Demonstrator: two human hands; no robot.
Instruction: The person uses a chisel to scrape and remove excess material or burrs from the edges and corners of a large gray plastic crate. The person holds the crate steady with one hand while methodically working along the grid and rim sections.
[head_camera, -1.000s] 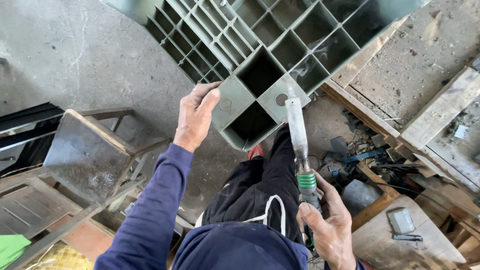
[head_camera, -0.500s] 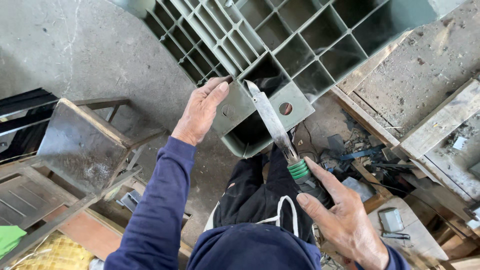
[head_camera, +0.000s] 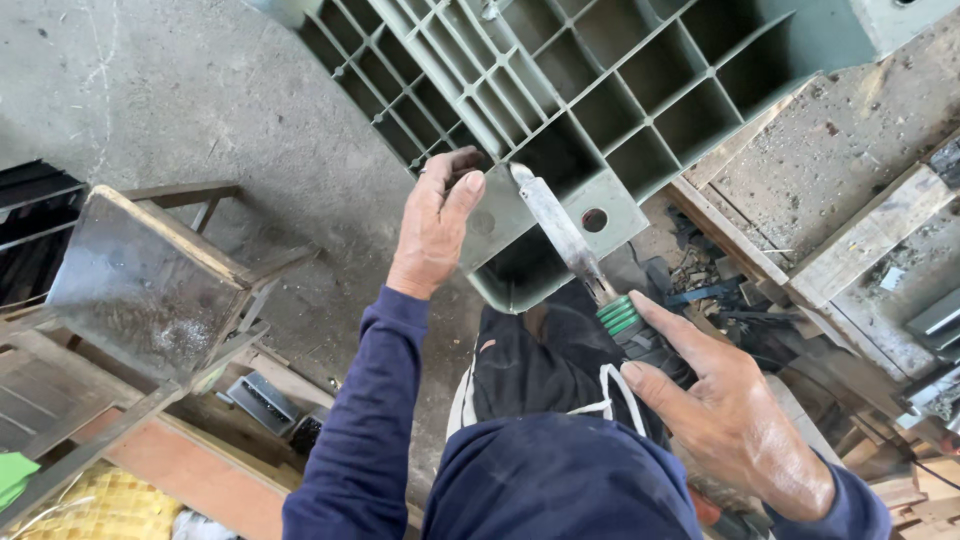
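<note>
A grey-green plastic pallet (head_camera: 640, 90) with a grid of square cells leans toward me, its corner foot over my knees. My left hand (head_camera: 438, 218) grips a rib of the pallet near that corner. My right hand (head_camera: 715, 395) holds the black handle of a flat metal blade tool (head_camera: 560, 228) with green rings at its neck; index finger and thumb are stretched out. The blade tip rests against the pallet rib beside my left fingers. A round hole (head_camera: 594, 219) shows in the corner foot.
A wooden stool with a metal plate top (head_camera: 150, 275) stands at left on the concrete floor. Rough wooden boards and a workbench (head_camera: 850, 215) with scraps lie at right. A yellow woven item (head_camera: 110, 505) sits lower left.
The blade has swung from upright at the right of the corner foot to lean left, its tip now by my left fingers. The pallet and my left hand sit lower in view.
</note>
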